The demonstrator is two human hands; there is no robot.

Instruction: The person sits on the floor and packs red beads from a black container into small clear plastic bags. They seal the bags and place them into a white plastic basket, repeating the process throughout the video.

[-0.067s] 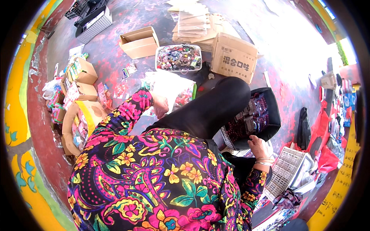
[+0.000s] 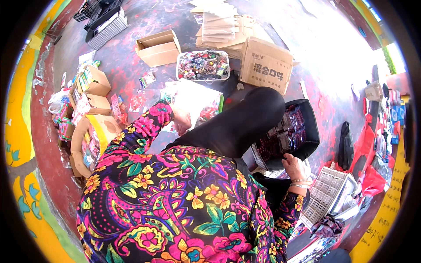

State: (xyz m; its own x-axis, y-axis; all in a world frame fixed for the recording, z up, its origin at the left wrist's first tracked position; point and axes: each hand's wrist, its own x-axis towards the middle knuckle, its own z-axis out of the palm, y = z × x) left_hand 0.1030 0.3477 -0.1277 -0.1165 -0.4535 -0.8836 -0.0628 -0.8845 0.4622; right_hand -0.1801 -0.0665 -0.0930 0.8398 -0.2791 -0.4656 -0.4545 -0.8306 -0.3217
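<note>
While the person sits bent over in a flowery top, the floor (image 2: 151, 19) spreads out all around, purplish-grey with worn red patches and strong glare at the upper right. A yellow wall (image 2: 17, 127) with a dark red lower band (image 2: 46, 131) curves along the left. The left hand (image 2: 182, 121) is bent downward beside a shiny white plastic bag (image 2: 190, 94) in front of the person; can't tell if it's pinching anything. The right hand (image 2: 294, 167) is at the near edge of a black bin (image 2: 310, 147) holding dark patterned packs, fingers bent, grip too hidden to call. The raised black-clad leg (image 2: 239, 116) sits between bag and bin, so it's kinda in the way. Beyond the bag there's a white tub (image 2: 193, 80) of colourful loops, an open cardboard box (image 2: 162, 57) and a big carton (image 2: 266, 65). More cartons (image 2: 100, 81) crowd the left, and a pale crate (image 2: 324, 197) hems in the right arm. The roomiest stretch of floor is past the bin, toward the upper right.
</note>
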